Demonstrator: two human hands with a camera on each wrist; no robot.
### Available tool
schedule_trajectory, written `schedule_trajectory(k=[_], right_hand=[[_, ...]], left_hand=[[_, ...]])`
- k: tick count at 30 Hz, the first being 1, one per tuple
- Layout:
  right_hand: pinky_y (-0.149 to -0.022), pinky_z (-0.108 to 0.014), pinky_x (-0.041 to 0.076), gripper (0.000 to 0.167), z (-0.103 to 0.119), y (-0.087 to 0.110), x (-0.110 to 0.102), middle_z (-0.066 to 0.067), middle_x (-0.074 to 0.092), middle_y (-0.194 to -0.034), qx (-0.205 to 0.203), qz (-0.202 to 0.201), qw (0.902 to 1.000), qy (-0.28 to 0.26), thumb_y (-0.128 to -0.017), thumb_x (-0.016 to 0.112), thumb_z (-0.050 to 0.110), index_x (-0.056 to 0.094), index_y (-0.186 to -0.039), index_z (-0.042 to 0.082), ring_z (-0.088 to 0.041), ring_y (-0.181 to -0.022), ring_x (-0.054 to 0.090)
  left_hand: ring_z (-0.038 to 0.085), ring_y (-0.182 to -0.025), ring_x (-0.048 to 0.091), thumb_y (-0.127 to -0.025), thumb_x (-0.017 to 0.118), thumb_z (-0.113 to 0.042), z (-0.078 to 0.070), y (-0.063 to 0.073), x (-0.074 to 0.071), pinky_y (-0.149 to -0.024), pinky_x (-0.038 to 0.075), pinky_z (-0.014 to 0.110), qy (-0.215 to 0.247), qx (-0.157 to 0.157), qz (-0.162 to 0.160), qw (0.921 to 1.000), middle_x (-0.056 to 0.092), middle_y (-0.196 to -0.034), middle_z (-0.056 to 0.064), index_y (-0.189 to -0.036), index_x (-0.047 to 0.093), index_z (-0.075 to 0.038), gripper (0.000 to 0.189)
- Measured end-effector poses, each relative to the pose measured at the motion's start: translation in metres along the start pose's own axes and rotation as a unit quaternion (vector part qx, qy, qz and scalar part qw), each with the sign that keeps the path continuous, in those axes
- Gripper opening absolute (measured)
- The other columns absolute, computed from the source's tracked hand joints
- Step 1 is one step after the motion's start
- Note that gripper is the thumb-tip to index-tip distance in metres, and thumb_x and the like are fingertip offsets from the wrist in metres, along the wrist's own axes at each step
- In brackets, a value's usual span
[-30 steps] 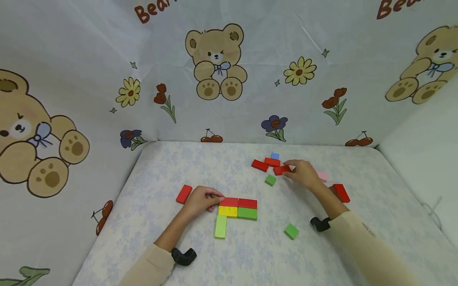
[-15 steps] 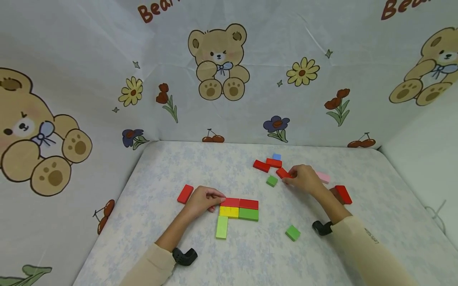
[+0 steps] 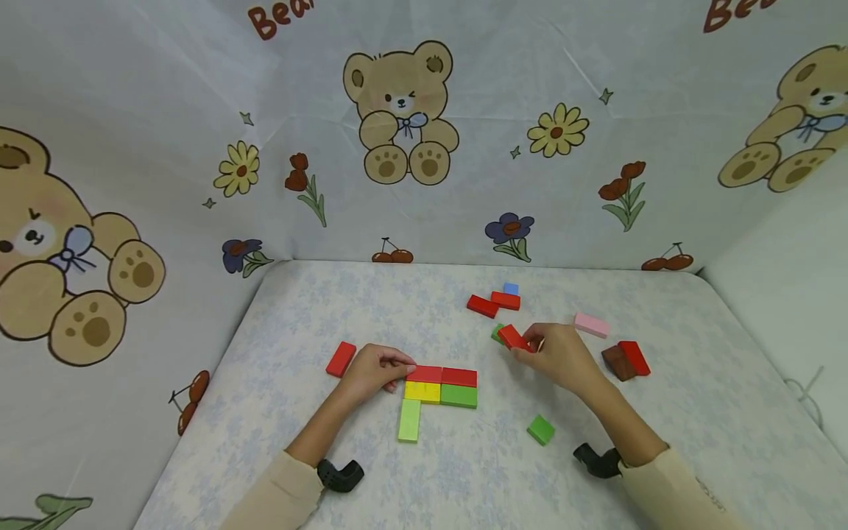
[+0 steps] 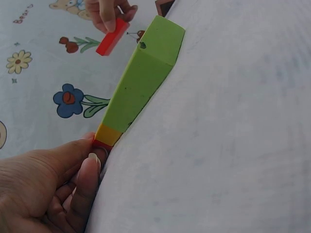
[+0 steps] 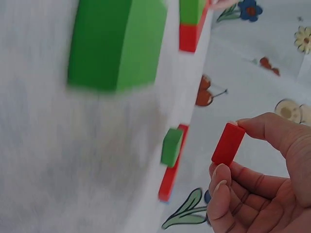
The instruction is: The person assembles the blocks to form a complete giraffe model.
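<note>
Head view: pale table; right hand, thumb and fingertips pinching; left hand touching the block group (pinch or rest, I cannot tell); red block, raised in the right-hand pinch, apart from the group. Step judged: carrying; steady lowering seems called for.

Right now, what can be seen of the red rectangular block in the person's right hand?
The red rectangular block is plain, flat-faced and straight-edged, perhaps painted wood. The right hand pinches it between thumb and fingers, tilted and apparently raised off the pale patterned tabletop. In the head view it partly covers a small green block.
</note>
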State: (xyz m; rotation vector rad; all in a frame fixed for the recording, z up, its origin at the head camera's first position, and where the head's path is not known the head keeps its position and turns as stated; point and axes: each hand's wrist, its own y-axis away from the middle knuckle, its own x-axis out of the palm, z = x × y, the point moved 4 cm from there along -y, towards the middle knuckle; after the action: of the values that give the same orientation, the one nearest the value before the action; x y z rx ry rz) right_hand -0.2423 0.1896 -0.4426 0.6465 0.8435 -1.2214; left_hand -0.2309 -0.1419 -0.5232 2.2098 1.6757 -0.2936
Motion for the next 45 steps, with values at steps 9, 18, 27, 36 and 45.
schedule_trajectory(k=[9, 18, 27, 36, 45], right_hand=[[-0.053, -0.025, 0.045, 0.018, 0.039, 0.044, 0.018, 0.006, 0.056, -0.068, -0.018, 0.005, 0.9998, -0.003, -0.083, 0.085, 0.021, 0.074, -0.091, 0.01, -0.013, -0.064, 0.05], [-0.05, -0.023, 0.042, 0.018, 0.056, 0.07, 0.04, 0.008, 0.053, -0.064, 0.019, 0.037, 0.9991, -0.002, -0.078, 0.089, 0.021, 0.074, -0.085, 0.015, -0.01, -0.059, 0.048], [-0.053, -0.023, 0.043, 0.02, 0.063, 0.085, 0.057, 0.008, 0.054, -0.064, 0.012, 0.081, 0.9965, 0.012, -0.076, 0.089, 0.018, 0.071, -0.081, 0.012, -0.01, -0.06, 0.048], [-0.051, -0.024, 0.037, 0.024, 0.064, 0.087, 0.071, 0.006, 0.051, -0.061, 0.023, 0.112, 0.9929, 0.033, -0.078, 0.088, 0.024, 0.067, -0.078, 0.013, -0.011, -0.057, 0.046], [-0.048, -0.021, 0.028, 0.043, 0.064, 0.089, 0.075, 0.008, 0.04, -0.054, 0.009, 0.098, 0.9939, 0.05, -0.079, 0.088, 0.038, 0.053, -0.062, 0.019, -0.008, -0.051, 0.038]], left_hand=[[0.016, -0.055, 0.061, -0.088, 0.082, -0.028, 0.001, 0.001, -0.002, -0.058, 0.059, 0.032, 0.003, 0.003, -0.001, 1.0, 0.073, -0.083, 0.001, -0.099, 0.081, -0.015, 0.018], [0.017, -0.055, 0.061, -0.088, 0.081, -0.029, 0.001, 0.0, -0.001, -0.059, 0.058, 0.032, -0.006, 0.0, 0.002, 1.0, 0.073, -0.082, 0.0, -0.1, 0.081, -0.015, 0.019], [0.016, -0.054, 0.06, -0.089, 0.081, -0.028, 0.001, 0.0, -0.001, -0.058, 0.058, 0.032, 0.003, 0.001, 0.004, 1.0, 0.073, -0.08, 0.002, -0.1, 0.081, -0.014, 0.018], [0.017, -0.055, 0.061, -0.089, 0.081, -0.029, 0.002, -0.001, -0.001, -0.058, 0.058, 0.031, 0.0, -0.004, 0.002, 1.0, 0.073, -0.08, 0.001, -0.1, 0.081, -0.014, 0.019], [0.017, -0.055, 0.061, -0.088, 0.081, -0.028, 0.001, -0.001, -0.002, -0.058, 0.058, 0.032, -0.003, -0.005, 0.003, 1.0, 0.074, -0.083, 0.0, -0.1, 0.081, -0.015, 0.018]])
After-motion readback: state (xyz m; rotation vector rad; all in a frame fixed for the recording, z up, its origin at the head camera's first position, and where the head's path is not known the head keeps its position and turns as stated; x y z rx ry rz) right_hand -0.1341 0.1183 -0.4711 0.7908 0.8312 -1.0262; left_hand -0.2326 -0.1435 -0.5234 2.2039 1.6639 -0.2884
